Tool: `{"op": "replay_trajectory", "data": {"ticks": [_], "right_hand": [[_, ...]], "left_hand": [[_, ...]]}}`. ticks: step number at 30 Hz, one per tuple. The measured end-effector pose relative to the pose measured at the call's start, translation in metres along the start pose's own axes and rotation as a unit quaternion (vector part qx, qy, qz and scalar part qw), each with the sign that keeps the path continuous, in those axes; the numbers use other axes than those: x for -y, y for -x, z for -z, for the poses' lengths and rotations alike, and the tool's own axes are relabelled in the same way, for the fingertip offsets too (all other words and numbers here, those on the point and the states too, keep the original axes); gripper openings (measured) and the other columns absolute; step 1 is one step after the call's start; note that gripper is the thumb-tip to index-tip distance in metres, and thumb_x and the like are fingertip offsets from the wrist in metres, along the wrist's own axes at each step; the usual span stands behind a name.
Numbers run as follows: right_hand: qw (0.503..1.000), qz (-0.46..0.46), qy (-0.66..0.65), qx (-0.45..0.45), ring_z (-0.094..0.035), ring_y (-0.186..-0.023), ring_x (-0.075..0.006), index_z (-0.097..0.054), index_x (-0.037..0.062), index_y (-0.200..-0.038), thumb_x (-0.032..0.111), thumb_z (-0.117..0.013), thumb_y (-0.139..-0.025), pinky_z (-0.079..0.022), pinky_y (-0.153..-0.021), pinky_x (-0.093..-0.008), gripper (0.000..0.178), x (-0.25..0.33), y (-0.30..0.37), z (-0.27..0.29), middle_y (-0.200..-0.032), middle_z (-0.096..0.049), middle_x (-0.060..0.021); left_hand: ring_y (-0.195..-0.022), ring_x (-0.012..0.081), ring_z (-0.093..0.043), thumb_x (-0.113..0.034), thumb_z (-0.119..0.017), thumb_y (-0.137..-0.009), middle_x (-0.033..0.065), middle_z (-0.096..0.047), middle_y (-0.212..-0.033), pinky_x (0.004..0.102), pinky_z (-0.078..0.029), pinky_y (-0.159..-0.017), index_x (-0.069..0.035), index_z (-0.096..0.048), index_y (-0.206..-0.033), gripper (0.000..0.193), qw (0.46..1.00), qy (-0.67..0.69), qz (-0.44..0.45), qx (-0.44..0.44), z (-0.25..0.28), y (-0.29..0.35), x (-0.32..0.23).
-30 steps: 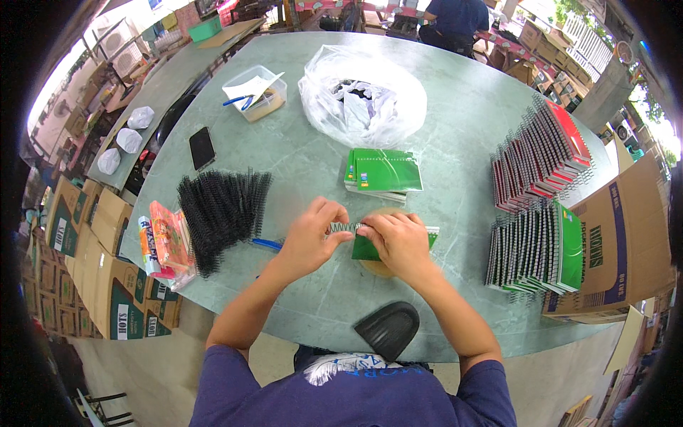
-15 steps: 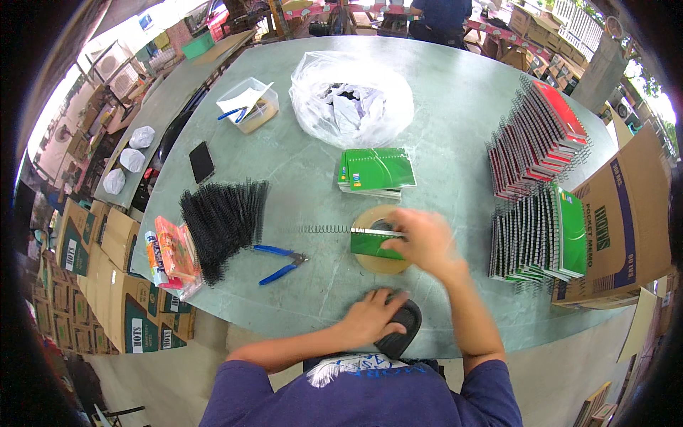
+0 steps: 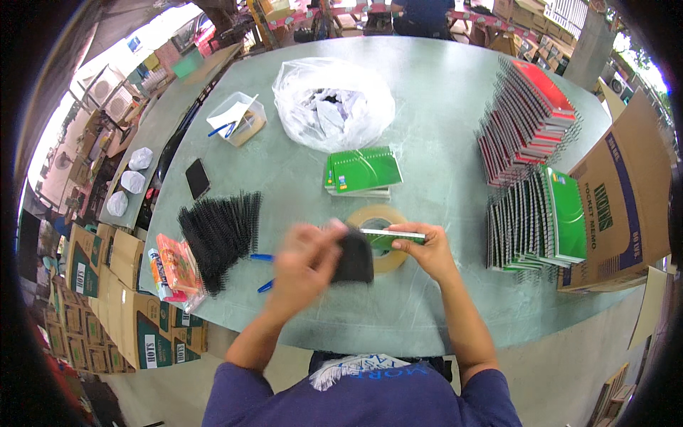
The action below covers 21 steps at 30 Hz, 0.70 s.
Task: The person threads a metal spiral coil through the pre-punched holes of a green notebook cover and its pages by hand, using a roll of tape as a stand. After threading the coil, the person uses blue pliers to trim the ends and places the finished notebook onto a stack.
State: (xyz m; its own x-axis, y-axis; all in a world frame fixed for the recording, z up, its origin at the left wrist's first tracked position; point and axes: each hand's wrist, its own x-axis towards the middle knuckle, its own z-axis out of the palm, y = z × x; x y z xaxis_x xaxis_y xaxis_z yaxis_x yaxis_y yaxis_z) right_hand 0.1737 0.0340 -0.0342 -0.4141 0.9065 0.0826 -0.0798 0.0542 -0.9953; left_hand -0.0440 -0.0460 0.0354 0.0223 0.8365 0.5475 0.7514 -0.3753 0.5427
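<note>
My right hand pinches a small green notebook by its right end, above a roll of tan tape. My left hand, smeared by motion, grips a black flat piece with a rounded end at the notebook's left end. The piece and the hand hide that end, so any coil there is out of sight. Blue-handled pliers lie partly hidden behind my left hand. Beyond the tape sits a short stack of green notebooks.
Black wire coils are heaped on the left, beside colourful packets and a phone. A plastic bag and a plastic tub stand farther back. Red notebooks, green notebooks and a carton line the right.
My left hand has lifted the black piece off the table and brought it up and left to the notebook. My right hand has moved slightly, still holding the notebook. The view has shifted.
</note>
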Motion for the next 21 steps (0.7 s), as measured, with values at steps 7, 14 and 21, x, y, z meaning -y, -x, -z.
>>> {"op": "replay_trajectory", "data": {"ticks": [7, 14, 21], "right_hand": [[0.999, 0.016, 0.011, 0.031, -0.061, -0.088, -0.0117, -0.067, -0.0005, -0.096, -0.002, -0.067, -0.075, -0.048, -0.081, -0.0257, 0.021, 0.008, 0.001, -0.001, -0.096, -0.068, -0.0073], [0.999, 0.029, 0.006, 0.024, -0.059, -0.084, -0.0079, -0.067, 0.0036, -0.102, -0.003, -0.065, -0.077, -0.046, -0.076, -0.0223, 0.026, 0.003, 0.004, 0.000, -0.093, -0.067, -0.0022], [0.999, 0.046, -0.023, 0.010, -0.059, -0.087, -0.0082, -0.066, 0.0042, -0.104, -0.002, -0.063, -0.079, -0.046, -0.077, -0.0223, 0.027, -0.007, 0.013, -0.002, -0.096, -0.067, -0.0033]], "left_hand": [[-0.075, 0.0221, -0.053, 0.003, -0.064, -0.073, 0.0084, -0.062, -0.087, 0.0316, -0.045, -0.063, -0.007, -0.066, -0.101, 0.030, 0.985, 0.038, -0.016, 0.166, -0.014, 0.008, -0.001], [-0.070, 0.0193, -0.056, 0.001, -0.067, -0.071, 0.0079, -0.055, -0.082, 0.0307, -0.048, -0.061, -0.011, -0.066, -0.102, 0.034, 0.990, 0.043, -0.049, 0.125, -0.029, 0.008, -0.001], [-0.074, 0.0220, -0.054, 0.001, -0.067, -0.070, 0.0090, -0.054, -0.083, 0.0303, -0.046, -0.066, -0.009, -0.066, -0.099, 0.031, 0.983, 0.046, -0.021, 0.176, -0.036, -0.003, -0.011]]}}
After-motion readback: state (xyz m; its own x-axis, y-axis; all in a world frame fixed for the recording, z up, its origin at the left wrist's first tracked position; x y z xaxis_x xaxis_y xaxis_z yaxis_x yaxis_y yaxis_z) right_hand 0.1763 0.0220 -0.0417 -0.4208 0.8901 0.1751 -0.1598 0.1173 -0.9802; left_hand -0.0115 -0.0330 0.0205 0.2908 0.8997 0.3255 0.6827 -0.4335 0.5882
